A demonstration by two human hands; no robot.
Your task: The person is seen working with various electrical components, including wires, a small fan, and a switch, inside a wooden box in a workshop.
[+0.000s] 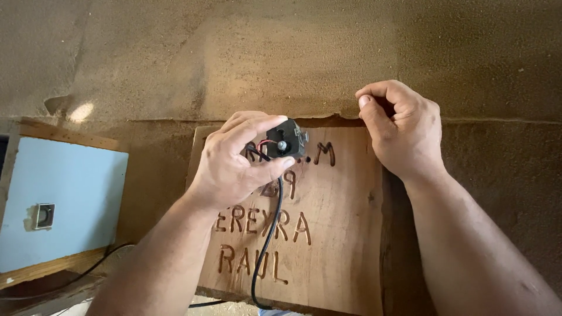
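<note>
A wooden board (339,234) with carved letters lies at the lower centre. At the left, a pale blue panel (64,199) carries a small fitting (44,215), perhaps a switch.

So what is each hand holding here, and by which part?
The left hand grips a small black corded device by its body, fingers around the sides. The right hand is closed; anything inside cannot be told.
</note>
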